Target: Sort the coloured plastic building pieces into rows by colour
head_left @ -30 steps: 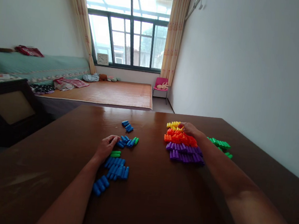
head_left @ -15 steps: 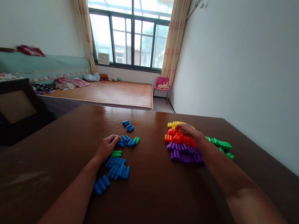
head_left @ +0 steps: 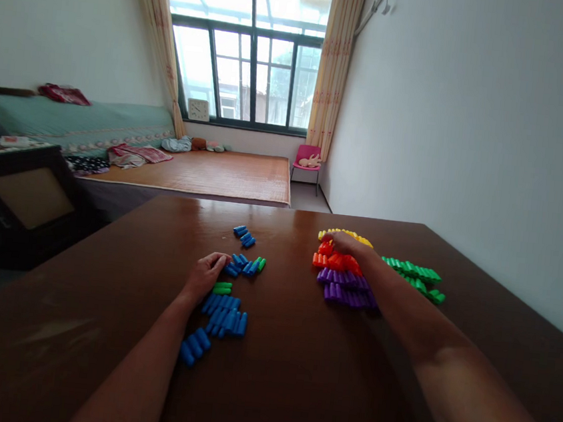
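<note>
My left hand (head_left: 208, 274) rests on the table with its fingers bent together, beside a cluster of blue pieces (head_left: 246, 266) with a green piece (head_left: 261, 264) at its right end. Whether it grips anything is hidden. Nearer me lie two green pieces (head_left: 222, 288) and more blue pieces (head_left: 224, 316). On the right, my right hand (head_left: 342, 242) reaches over the orange-red pieces (head_left: 339, 263), fingers curled down at their far left; what they hold is too small to tell. Yellow pieces (head_left: 359, 238) lie behind it, purple pieces (head_left: 348, 290) in front.
Green pieces (head_left: 413, 272) lie right of my right forearm on the brown table (head_left: 284, 372). A few blue pieces (head_left: 244, 236) sit farther back. Beyond the table are a bed (head_left: 225, 171), a pink chair (head_left: 309, 153) and a dark cabinet (head_left: 27, 191).
My right hand has shifted slightly left over the orange-red pieces, and more of the yellow and green rows shows. The view has moved slightly. My left hand stays by the blue pieces.
</note>
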Action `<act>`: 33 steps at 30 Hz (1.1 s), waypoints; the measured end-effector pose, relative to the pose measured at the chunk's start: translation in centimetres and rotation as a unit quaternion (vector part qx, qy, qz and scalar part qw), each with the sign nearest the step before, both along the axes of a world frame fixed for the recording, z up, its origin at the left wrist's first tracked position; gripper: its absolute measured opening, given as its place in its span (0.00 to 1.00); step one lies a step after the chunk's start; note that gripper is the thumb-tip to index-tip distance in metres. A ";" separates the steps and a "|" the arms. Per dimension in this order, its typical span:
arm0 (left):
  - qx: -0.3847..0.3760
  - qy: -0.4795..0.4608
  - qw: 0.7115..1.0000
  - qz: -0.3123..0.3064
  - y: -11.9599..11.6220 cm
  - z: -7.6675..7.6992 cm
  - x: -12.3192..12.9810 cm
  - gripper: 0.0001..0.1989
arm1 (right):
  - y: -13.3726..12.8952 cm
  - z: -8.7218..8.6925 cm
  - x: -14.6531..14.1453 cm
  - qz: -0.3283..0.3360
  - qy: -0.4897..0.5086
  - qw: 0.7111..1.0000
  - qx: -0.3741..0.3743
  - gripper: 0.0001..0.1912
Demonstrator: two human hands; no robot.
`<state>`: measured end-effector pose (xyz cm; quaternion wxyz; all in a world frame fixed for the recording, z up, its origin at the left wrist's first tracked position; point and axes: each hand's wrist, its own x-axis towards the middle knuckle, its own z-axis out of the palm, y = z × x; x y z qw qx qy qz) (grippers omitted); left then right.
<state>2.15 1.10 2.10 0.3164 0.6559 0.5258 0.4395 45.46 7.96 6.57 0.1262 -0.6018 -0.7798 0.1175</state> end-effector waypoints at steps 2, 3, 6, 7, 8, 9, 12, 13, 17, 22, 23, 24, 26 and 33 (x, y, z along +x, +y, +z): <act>-0.003 0.001 1.000 -0.001 -0.1 0.2 0.1 0.25 | -0.2 1.3 1.4 -0.026 0.001 1.000 0.000 0.21; -0.004 0.001 1.000 -0.001 -0.2 0.4 0.1 0.25 | -0.4 2.2 2.3 -0.044 0.001 0.999 0.005 0.22; -0.003 0.003 1.000 0.006 -0.2 0.5 0.1 0.26 | -1.5 4.3 5.1 -0.087 -0.017 0.996 0.008 0.24; -0.002 0.004 1.000 0.008 -0.1 0.5 0.0 0.26 | -1.9 4.7 5.8 -0.091 -0.030 0.995 -0.001 0.23; -0.001 0.004 1.000 0.010 0.0 0.4 0.0 0.26 | -2.4 4.8 6.4 -0.093 -0.045 0.995 -0.014 0.23; 0.000 0.004 1.000 0.012 0.1 0.3 0.0 0.26 | -2.8 4.7 6.8 -0.092 -0.059 0.994 -0.026 0.23; 0.000 0.005 1.000 0.013 0.3 0.0 -0.2 0.26 | -3.7 3.5 7.1 -0.097 -0.089 0.991 -0.035 0.24; -0.001 0.007 1.000 0.013 0.3 0.0 -0.2 0.26 | -3.8 3.0 7.1 -0.102 -0.095 0.990 -0.033 0.24; 0.002 0.011 1.000 0.015 0.3 0.1 -0.2 0.26 | -4.0 1.6 7.0 -0.086 -0.101 0.991 -0.025 0.20; 0.004 0.009 1.000 0.015 0.0 0.4 0.0 0.26 | -4.4 1.5 7.0 -0.067 -0.098 0.992 -0.033 0.20; 0.003 0.007 1.000 0.014 0.0 0.5 0.0 0.26 | -4.6 1.7 6.9 -0.070 -0.104 0.992 -0.033 0.20; 0.003 0.005 1.000 0.014 0.0 0.5 0.0 0.26 | -4.7 1.9 6.8 -0.076 -0.110 0.991 -0.029 0.20; 0.002 0.006 1.000 0.012 -0.1 0.5 0.1 0.26 | -5.1 2.4 6.4 -0.096 -0.115 0.989 -0.005 0.20; 0.008 -0.004 1.000 0.009 0.3 0.0 -0.1 0.26 | -9.0 3.9 4.1 -0.024 -0.042 0.998 0.031 0.19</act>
